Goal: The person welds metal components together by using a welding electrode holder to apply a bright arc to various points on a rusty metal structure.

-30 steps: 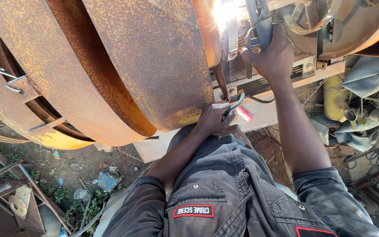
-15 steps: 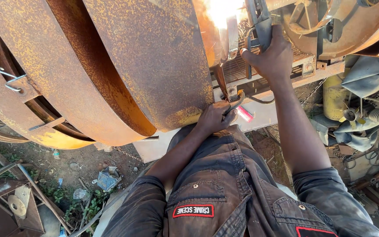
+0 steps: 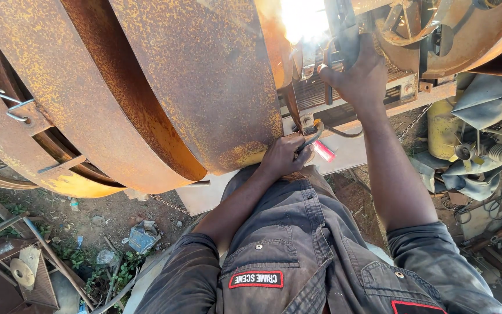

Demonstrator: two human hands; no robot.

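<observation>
The right hand (image 3: 360, 74) is closing its fingers (image 3: 327, 74) around a dark metal electrode holder with a long handle (image 3: 344, 32). The holder is standing nearly upright in the view, its long axis running from the palm up toward the bright white welding glare (image 3: 303, 20) just to its left. The handle is sitting inside the curled fingers, with its upper part rising clear of them; it is looking dark grey and dull, partly washed out by the glare, so the tip cannot be made out.

The left hand (image 3: 286, 154) is pressing, fingers bent, against the lower edge of the large curved rusty steel sheet (image 3: 204, 87), and is gripping a small grey metal piece with a yellowish curved end (image 3: 312, 132) that is poking up and right from between the fingers; what exactly it is cannot be told. A small red-and-white object (image 3: 324, 150) is lying just beside this hand on the pale flat plate (image 3: 350, 154). A dark grey work jacket (image 3: 297, 256) is filling the lower view.
</observation>
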